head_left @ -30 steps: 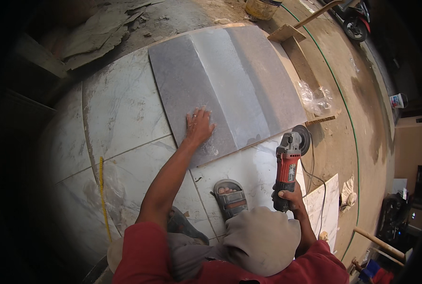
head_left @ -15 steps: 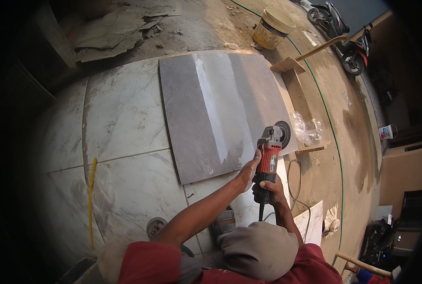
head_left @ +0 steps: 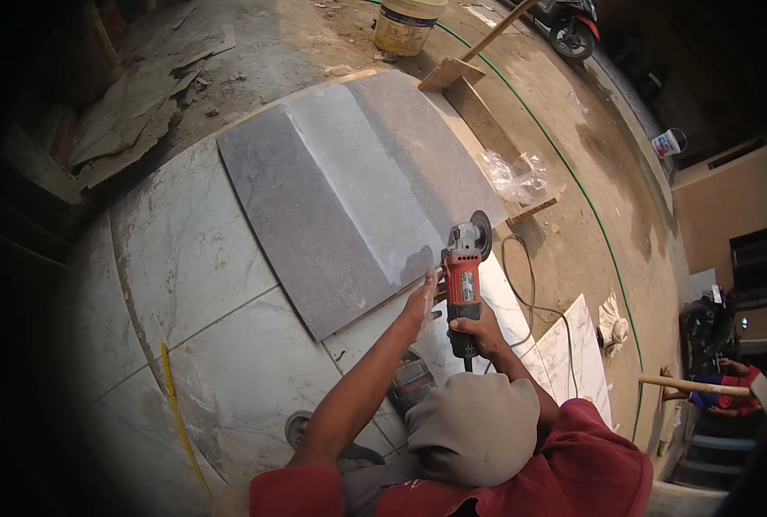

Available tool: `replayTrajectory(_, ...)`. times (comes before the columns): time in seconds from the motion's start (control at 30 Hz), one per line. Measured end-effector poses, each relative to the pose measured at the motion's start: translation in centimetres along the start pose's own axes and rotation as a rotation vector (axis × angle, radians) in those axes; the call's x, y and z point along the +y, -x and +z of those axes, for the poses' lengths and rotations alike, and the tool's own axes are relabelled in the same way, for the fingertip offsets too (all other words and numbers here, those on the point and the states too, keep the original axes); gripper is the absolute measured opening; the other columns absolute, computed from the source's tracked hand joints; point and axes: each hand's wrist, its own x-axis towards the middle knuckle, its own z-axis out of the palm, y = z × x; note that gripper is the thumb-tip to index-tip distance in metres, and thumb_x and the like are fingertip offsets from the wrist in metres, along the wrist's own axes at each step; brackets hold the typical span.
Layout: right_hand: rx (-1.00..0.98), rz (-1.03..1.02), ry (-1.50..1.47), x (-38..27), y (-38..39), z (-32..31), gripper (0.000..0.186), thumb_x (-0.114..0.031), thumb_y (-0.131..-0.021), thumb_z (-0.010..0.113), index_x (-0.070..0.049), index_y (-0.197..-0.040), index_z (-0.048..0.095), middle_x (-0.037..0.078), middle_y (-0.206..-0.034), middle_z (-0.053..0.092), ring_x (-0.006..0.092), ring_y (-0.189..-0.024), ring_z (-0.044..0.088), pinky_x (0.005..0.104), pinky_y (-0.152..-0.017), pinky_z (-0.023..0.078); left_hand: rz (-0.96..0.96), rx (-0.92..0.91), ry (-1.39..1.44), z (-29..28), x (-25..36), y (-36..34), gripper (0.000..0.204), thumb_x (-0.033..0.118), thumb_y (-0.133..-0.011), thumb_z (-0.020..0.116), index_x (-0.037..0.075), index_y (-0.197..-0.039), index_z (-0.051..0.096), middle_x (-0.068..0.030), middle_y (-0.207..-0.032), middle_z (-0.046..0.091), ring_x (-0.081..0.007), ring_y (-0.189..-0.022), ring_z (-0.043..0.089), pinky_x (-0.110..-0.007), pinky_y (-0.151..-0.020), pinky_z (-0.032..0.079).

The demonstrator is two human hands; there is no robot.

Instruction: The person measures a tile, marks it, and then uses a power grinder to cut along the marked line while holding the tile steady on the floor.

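A red and black angle grinder (head_left: 463, 280) is held near the close right corner of a large grey tile (head_left: 267, 172). My right hand (head_left: 482, 332) wraps round the grinder's black rear grip. Beside the tool's left side is my left hand (head_left: 419, 306), its fingers stretched toward the gear head; whether they touch it I cannot tell. The dark round disc (head_left: 484, 234) stands on edge at the head's right. A broad pale band (head_left: 349, 155) runs along the tile, which lies over white marbled floor tiles (head_left: 202, 233).
A yellow measuring strip (head_left: 177, 401) lies at left. Clear plastic (head_left: 517, 177) and boards (head_left: 478, 112) sit right of the tile. A bucket (head_left: 405, 26) and green hose (head_left: 573, 177) are beyond. The grinder's cord (head_left: 531, 280) loops right. Another person (head_left: 732, 388) is at far right.
The view has turned, so the tile and surroundings appear shifted left. My left hand shows a little farther from the grinder's body. My right hand keeps its hold.
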Motion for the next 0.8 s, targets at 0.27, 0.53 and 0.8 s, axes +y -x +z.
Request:
replayTrajectory(0.27, 0.699, 0.264, 0.842, 7.2, 5.1, -8.6, 0.074, -0.028, -0.064, 0.077, -0.002, -0.125, 0.045, 0.022, -0.103, 0.065, 0.0378, -0.095, 0.066, 0.0442, -0.084, 0.052, 0.607, 0.638, -0.595, -11.5, 5.3, 3.2, 0.045, 0.028, -0.103, 0.047, -0.005, -0.134, 0.047, -0.0191, -0.131, 0.055, -0.0293, -0.123, 0.053, -0.037, -0.105, 0.040)
replayTrajectory(0.53, 0.731, 0.325, 0.891, 11.9, 8.5, -10.3, 0.071, -0.028, -0.068, 0.074, -0.004, -0.128, 0.046, 0.021, -0.119, 0.060, 0.0360, -0.110, 0.060, 0.0449, -0.091, 0.048, 0.392, 1.360, -1.160, -19.6, 6.7, 6.2, 0.065, 0.035, -0.092, 0.062, -0.002, -0.141, 0.039, -0.0238, -0.140, 0.042, -0.0398, -0.132, 0.041, -0.045, -0.109, 0.036)
replayTrajectory(0.8, 0.702, 0.305, 0.944, 13.3, 6.4, -9.1, 0.091, -0.039, -0.069, 0.080, -0.002, -0.141, 0.038, 0.021, -0.129, 0.054, 0.0355, -0.120, 0.055, 0.0443, -0.097, 0.047, 0.332, 1.224, -1.031, -25.5, 4.6, 7.4, 0.083, 0.029, -0.086, 0.071, -0.009, -0.146, 0.028, -0.0285, -0.147, 0.037, -0.0407, -0.134, 0.041, -0.043, -0.112, 0.034)
